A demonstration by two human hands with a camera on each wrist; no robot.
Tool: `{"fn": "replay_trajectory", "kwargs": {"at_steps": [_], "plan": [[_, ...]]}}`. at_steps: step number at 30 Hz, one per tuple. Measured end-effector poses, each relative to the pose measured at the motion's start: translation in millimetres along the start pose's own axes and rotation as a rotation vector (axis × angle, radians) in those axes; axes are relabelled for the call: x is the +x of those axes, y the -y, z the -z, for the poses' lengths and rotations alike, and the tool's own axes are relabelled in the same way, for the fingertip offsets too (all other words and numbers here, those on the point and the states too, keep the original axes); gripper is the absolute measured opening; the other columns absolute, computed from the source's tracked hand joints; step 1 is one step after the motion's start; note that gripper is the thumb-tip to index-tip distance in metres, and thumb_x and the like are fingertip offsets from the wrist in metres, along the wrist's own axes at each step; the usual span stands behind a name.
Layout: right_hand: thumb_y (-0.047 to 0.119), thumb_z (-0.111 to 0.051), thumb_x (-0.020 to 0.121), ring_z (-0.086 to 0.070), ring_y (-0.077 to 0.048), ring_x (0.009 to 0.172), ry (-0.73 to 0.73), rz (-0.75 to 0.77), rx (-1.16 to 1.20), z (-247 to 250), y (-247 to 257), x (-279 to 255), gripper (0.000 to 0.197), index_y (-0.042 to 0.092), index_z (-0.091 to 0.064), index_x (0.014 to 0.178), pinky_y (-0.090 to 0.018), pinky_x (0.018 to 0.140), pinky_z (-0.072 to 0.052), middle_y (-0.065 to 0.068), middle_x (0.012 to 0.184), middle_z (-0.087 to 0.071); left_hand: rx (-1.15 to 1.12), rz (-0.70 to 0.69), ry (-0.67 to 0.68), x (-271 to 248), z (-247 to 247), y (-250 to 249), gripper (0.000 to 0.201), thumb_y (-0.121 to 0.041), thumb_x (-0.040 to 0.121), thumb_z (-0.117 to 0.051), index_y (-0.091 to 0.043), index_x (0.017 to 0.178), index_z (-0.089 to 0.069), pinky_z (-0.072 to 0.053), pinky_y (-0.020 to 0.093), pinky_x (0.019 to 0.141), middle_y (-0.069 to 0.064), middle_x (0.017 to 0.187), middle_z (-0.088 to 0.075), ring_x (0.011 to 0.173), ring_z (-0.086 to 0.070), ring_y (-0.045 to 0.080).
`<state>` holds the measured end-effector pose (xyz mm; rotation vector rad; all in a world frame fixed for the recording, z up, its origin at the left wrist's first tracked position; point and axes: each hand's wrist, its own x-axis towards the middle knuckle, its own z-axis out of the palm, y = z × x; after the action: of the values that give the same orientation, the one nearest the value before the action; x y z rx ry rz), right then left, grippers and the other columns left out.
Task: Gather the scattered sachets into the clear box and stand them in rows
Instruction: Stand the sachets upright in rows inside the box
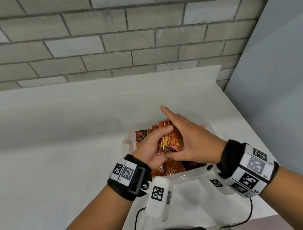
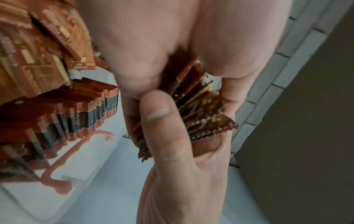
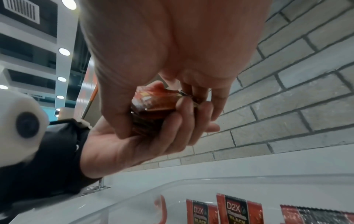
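Both hands hold one bundle of red-orange sachets (image 1: 171, 141) just above the clear box (image 1: 126, 143). My left hand (image 1: 159, 142) curls its fingers over the bundle's left side. On the right, my right hand (image 1: 186, 139) cups it, thumb underneath and index finger pointing out straight. In the left wrist view the right thumb (image 2: 162, 121) presses the fanned bundle (image 2: 203, 106). The right wrist view shows the left hand (image 3: 134, 144) wrapped round the bundle (image 3: 153, 106). More sachets (image 1: 142, 135) stand inside the box, in a row (image 2: 76, 115).
The box sits on a white counter (image 1: 61, 136) near its right edge (image 1: 248, 124), with a grey brick wall (image 1: 109, 47) behind and a grey panel (image 1: 275, 74) to the right. Black cables (image 1: 136, 219) hang at the front edge. The box has pink latches (image 2: 57, 174).
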<state>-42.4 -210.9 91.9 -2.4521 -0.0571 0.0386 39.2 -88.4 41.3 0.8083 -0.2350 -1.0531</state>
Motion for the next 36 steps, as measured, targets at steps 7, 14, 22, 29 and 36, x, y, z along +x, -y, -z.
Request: {"fn": "replay_trajectory", "kwargs": {"at_steps": [7,14,22,29,36], "plan": [[0.048,-0.076,0.073,-0.029,-0.006,0.13,0.018,-0.04,-0.079,1,-7,0,0.115,0.035,0.009,0.149,-0.018,0.105,-0.025,0.005,0.145,-0.035,0.11,0.003,-0.044,4,0,4,0.016,-0.009,0.077,-0.063,-0.008,0.093,-0.064,-0.056,0.027,0.064,0.005,0.079,-0.069,0.075,-0.068,0.016],[0.038,-0.069,0.082,-0.056,-0.002,0.097,-0.261,-0.222,0.19,8,-34,-5,0.074,0.029,-0.031,0.145,-0.022,0.087,-0.05,0.01,0.11,-0.054,0.051,-0.004,-0.078,6,5,2,0.045,-0.008,0.075,-0.059,-0.011,0.12,-0.062,-0.06,0.04,0.07,0.016,0.106,-0.07,0.091,-0.069,0.029],[0.023,-0.075,0.079,-0.058,-0.002,0.073,-0.338,-0.246,0.34,0,-40,-8,0.043,0.027,-0.058,0.119,-0.013,0.068,-0.045,0.007,0.084,-0.061,0.102,0.002,-0.146,3,10,9,0.088,-0.038,0.06,-0.088,-0.005,0.133,-0.05,-0.059,0.044,0.076,0.022,0.12,-0.064,0.107,-0.064,0.038],[0.009,-0.079,0.074,-0.054,-0.008,0.094,-0.511,0.12,0.179,-4,-40,-16,0.016,0.019,-0.07,0.084,-0.015,0.084,-0.041,0.007,0.097,-0.057,-0.06,-0.064,-0.134,4,12,10,0.072,-0.041,0.055,-0.091,-0.009,0.115,-0.065,-0.059,0.043,0.071,0.02,0.105,-0.068,0.088,-0.069,0.031],[0.041,-0.068,0.082,-0.046,0.002,0.111,-0.403,0.001,0.19,-4,-40,-17,0.022,0.04,-0.061,0.103,-0.012,0.089,-0.036,0.019,0.114,-0.05,0.005,-0.109,-0.209,5,14,7,0.043,0.0,0.069,-0.07,0.001,0.111,-0.059,-0.058,0.039,0.068,0.018,0.096,-0.068,0.088,-0.067,0.028]]}}
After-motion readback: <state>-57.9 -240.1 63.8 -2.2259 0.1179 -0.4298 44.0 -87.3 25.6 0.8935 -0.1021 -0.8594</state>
